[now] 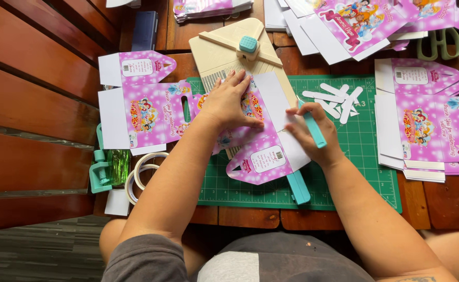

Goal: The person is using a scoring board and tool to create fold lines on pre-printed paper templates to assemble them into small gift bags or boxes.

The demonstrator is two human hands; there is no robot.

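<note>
Left hand (228,102): flat, fingers spread, pinning one pink box blank (255,141) at frame centre so it cannot slip.
Right hand (313,137): closed on one teal scoring tool (313,129), pressing the blank's white flap.
Scoring board (224,52): one, under the blank, on the green mat (365,172).
White offcuts (336,99): about five, pushed aside, upper right.
Tape rolls (141,175): two, lower left on the counter (422,201).

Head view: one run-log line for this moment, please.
left hand: flat on pink box cutout | right hand: holding teal tool | base: green cutting mat
</note>
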